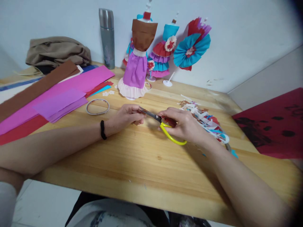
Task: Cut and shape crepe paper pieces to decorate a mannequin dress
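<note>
My right hand grips a pair of scissors with yellow handles, its fingers around the loops. The dark blades point left and their tips reach my left hand. There the fingers are pinched together; a small brownish edge shows below them, but I cannot make out what they hold. Both hands are above the wooden table. Just behind them stands a small dress form with a brown paper top, a purple skirt and a pale ruffled hem.
Left lie paper strips in pink, brown, purple and red, plus a ring of tape. Paper scraps are heaped right of my right hand. A bottle, folded cloth and other paper-dressed forms line the wall.
</note>
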Available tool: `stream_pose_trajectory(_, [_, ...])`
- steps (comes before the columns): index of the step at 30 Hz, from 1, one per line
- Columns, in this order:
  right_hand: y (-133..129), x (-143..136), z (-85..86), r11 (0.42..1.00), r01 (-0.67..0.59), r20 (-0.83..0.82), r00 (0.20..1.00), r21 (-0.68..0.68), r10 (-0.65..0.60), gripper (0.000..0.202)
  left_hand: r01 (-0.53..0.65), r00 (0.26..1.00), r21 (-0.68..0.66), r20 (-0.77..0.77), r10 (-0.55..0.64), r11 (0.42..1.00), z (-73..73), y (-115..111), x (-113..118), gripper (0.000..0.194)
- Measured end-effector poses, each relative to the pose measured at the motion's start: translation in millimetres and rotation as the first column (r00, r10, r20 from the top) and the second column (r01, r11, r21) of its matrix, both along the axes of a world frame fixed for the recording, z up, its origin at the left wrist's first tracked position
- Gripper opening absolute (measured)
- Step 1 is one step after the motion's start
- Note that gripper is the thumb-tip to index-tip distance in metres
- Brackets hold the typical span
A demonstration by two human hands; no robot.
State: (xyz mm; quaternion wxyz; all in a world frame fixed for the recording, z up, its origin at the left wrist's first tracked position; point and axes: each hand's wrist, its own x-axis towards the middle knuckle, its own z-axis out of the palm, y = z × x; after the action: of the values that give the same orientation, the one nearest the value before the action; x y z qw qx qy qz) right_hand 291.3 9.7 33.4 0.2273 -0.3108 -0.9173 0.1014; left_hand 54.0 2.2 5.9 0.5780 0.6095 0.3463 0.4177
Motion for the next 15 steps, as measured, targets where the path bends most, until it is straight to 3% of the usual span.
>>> stream_pose_trajectory(10, [7, 3, -11.5, 0.996, -0.068, -0.04, 0.997, 0.062, 0.071, 0.023, -0.019, 0.999, 0.006, -0.047, 0.019, 1.0, 1.1, -1, -1, 0.014])
stream_pose_trajectory(15, [10, 4, -13.9, 0.999, 0.035, -0.062, 0.998, 0.011, -0.034, 0.027, -0.029, 0.998, -0.028, -0.051, 0.028, 0.999, 2.6, -3, -1, 0.011])
